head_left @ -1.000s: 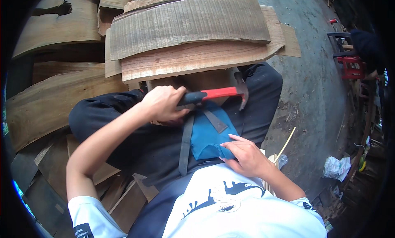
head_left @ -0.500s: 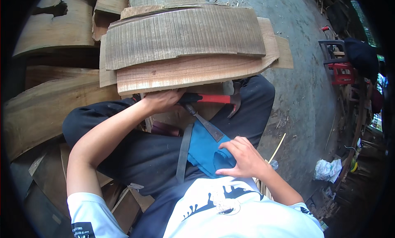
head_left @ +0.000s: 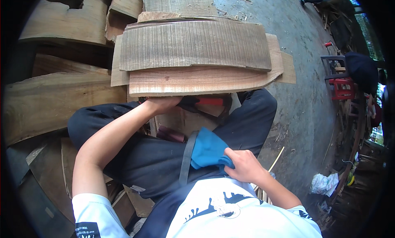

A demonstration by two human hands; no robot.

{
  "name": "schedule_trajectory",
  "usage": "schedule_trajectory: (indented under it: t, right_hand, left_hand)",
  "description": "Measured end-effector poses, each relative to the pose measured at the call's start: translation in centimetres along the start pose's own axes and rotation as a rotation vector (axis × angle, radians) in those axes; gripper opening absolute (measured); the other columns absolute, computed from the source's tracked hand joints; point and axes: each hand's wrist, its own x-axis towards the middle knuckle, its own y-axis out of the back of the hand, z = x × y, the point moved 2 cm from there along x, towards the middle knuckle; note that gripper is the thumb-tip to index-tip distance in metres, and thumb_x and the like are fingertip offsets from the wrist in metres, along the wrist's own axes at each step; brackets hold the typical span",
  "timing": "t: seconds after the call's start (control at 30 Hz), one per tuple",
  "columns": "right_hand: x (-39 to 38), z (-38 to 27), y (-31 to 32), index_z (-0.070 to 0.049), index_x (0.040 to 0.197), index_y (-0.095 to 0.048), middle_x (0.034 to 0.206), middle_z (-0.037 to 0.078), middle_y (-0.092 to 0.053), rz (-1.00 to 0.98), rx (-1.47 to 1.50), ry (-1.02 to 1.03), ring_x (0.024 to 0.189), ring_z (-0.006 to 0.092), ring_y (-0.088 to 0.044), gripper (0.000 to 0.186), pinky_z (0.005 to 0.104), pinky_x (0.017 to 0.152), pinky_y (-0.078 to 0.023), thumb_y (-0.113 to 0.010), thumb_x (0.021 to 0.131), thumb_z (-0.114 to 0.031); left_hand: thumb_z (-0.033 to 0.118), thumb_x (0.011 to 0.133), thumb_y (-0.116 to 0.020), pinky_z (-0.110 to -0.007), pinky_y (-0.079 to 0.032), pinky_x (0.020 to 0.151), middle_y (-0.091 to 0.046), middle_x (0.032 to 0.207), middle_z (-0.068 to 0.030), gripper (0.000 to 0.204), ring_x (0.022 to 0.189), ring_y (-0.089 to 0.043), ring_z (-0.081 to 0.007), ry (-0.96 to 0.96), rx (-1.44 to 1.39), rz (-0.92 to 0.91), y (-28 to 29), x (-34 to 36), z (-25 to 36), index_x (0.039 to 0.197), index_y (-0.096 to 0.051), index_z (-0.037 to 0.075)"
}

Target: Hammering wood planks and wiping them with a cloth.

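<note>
My left hand [head_left: 163, 102] is partly hidden beneath the front edge of the stacked boards [head_left: 205, 82], closed on the black grip of a red-and-black hammer [head_left: 210, 101], whose head is hidden. A dark tool beside the hammer is too obscured to make out clearly. My right hand [head_left: 242, 166] grips the bunched corner of a blue cloth [head_left: 210, 145] lying on my lap. A grey strip [head_left: 187, 158] runs along the cloth's left side, and a maroon cylindrical object [head_left: 166, 134] sits between my legs.
Wooden planks [head_left: 66, 94] are piled along my left. To the right, the concrete floor [head_left: 296, 123] carries scraps and a white bag [head_left: 324, 183]. A grey chair [head_left: 333, 61], a red plastic chair [head_left: 341, 89] and a person's leg [head_left: 308, 1] are at the far right.
My left hand has moved under the board edge with the hammer. The metal blade has left the cloth. My right hand, open half a second ago, has closed on the cloth's bunched corner.
</note>
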Motion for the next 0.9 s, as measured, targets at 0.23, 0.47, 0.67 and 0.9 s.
schedule_trajectory:
  t: [0.23, 0.47, 0.67, 0.9]
  right_hand:
    - [-0.5, 1.3, 5.6, -0.004, 0.132, -0.058, 0.101, 0.007, -0.073, 0.378, 0.657, 0.010, 0.094, 0.0120, -0.069, 0.053, 0.0279, 0.088, -0.055, -0.073, 0.081, 0.001]
    - [1.3, 6.3, 13.2, 0.005, 0.124, -0.066, 0.114, 0.012, -0.073, 1.243, 0.479, 0.003, 0.109, 0.0195, -0.068, 0.033, 0.0351, 0.100, -0.052, -0.071, 0.093, -0.005]
    - [15.3, 5.1, 16.8, 0.002, 0.108, -0.070, 0.115, 0.022, -0.071, 1.245, -0.067, 0.162, 0.106, 0.0417, -0.068, 0.031, 0.0469, 0.096, -0.053, -0.077, 0.085, -0.018]
    - [23.2, -2.5, 9.4, -0.009, 0.113, -0.064, 0.104, 0.014, -0.067, 0.928, -0.303, 0.373, 0.106, 0.0331, -0.062, 0.030, 0.0453, 0.094, -0.046, -0.075, 0.087, -0.018]
  left_hand:
    - [0.034, 0.088, -0.072, -0.054, -0.057, 0.094, -0.069, 0.121, -0.0281, 0.072, 0.114, -0.069, -0.0431, 0.182, -0.546, -0.573, -3.1, -1.3, 1.1, 0.151, -0.050, 0.008]
    - [0.040, 0.091, -0.072, -0.047, -0.061, 0.079, -0.074, 0.096, -0.0192, 0.063, 0.091, -0.075, -0.0343, 0.063, -0.394, -0.480, 2.3, 0.1, 2.2, 0.142, -0.057, 0.006]
    - [0.028, 0.102, -0.065, -0.043, -0.057, 0.069, -0.071, 0.083, -0.0145, 0.027, 0.078, -0.072, -0.0356, 0.070, -0.906, -0.066, 13.8, 5.7, 1.8, 0.116, -0.063, 0.005]
    - [0.021, 0.102, -0.063, -0.045, -0.054, 0.094, -0.070, 0.116, -0.0171, 0.022, 0.113, -0.065, -0.0336, 0.509, -0.417, 0.480, 14.8, 10.6, -12.1, 0.116, -0.069, 0.005]
